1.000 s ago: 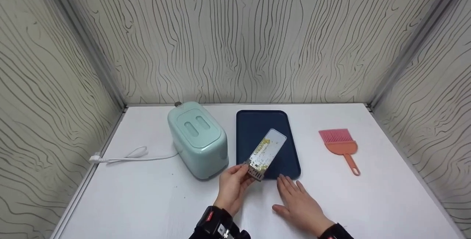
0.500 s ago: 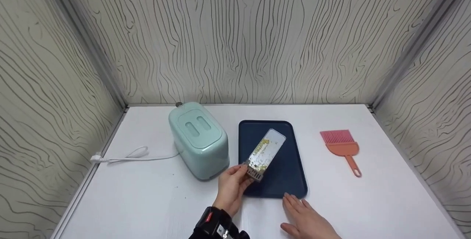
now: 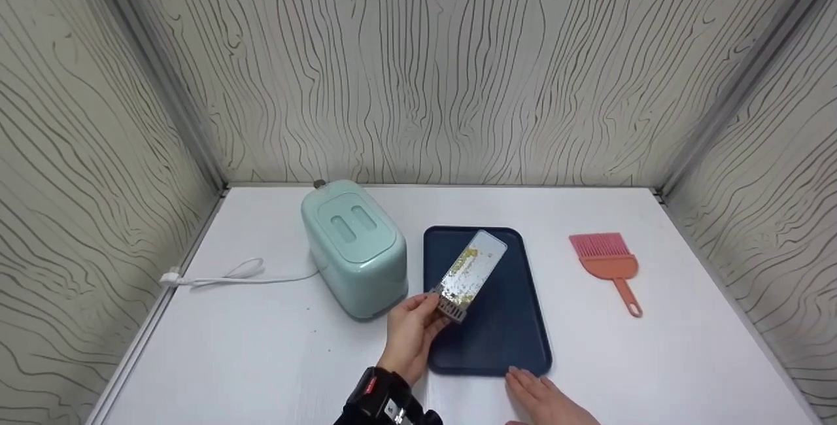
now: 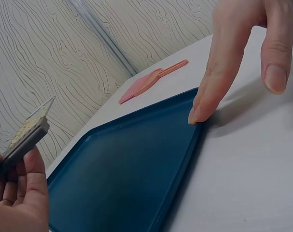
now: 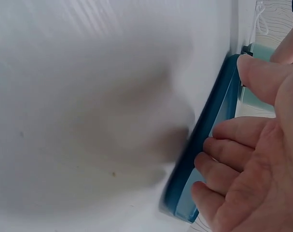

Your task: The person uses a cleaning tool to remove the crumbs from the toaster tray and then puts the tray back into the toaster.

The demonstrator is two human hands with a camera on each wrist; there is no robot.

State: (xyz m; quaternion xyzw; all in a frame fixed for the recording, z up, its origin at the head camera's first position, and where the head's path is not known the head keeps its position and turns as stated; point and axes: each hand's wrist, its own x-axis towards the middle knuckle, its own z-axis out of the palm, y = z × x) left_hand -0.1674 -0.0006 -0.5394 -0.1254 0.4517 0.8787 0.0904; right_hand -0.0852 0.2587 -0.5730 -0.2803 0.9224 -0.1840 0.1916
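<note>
My left hand [image 3: 410, 333] pinches the slotted grey end of a flat, pale crumb tray [image 3: 479, 258] between thumb and fingers. Yellowish crumbs are scattered over its surface. It slants above a dark blue rectangular tray [image 3: 490, 350], apart from it in the left wrist view. With fingers fairly straight, my right hand [image 3: 543, 400] touches the blue tray's near rim close to its right corner. In the right wrist view its fingertips [image 5: 206, 166] lie over that rim, and the thumb is held apart from the fingers.
A mint-green toaster [image 3: 356, 248] stands left of the blue tray, its white cord [image 3: 242, 278] trailing leftward. An orange brush [image 3: 609, 265] with pink bristles lies at the right. Patterned wall panels [image 3: 418, 72] enclose the white table [image 3: 261, 353].
The blue tray has slid toward me along the table, with my right hand drawing back at its near rim. My left hand and the crumb tray have stayed nearly still.
</note>
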